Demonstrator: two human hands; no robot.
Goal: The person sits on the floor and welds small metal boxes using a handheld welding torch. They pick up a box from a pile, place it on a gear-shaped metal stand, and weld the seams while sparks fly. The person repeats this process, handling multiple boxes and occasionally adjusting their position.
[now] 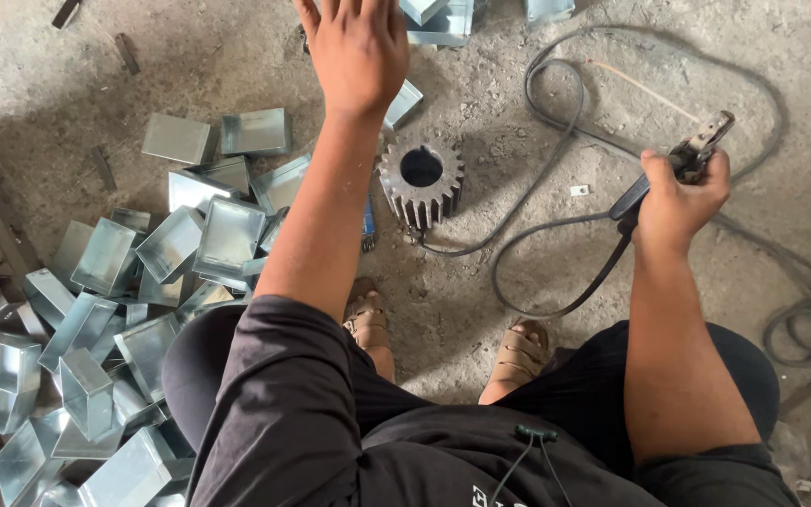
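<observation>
Head view: right hand point(682, 202) wraps a black-handled welding holder point(678, 169) with a metal clamp tip, its black cable point(556, 131) looping over gritty concrete floor point(518, 310); left hand point(359, 47) reaches forward, fingers spread, holding nothing, near shiny folded sheet-metal boxes point(438, 21); toothed steel gear point(420, 178) stands between the arms; more boxes point(143, 319) heaped left.

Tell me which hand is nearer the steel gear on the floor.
Left. The left hand reaches out just above the gear, toward the metal boxes at the top. The right hand is well off to the gear's right, gripping the welding electrode holder.
</observation>
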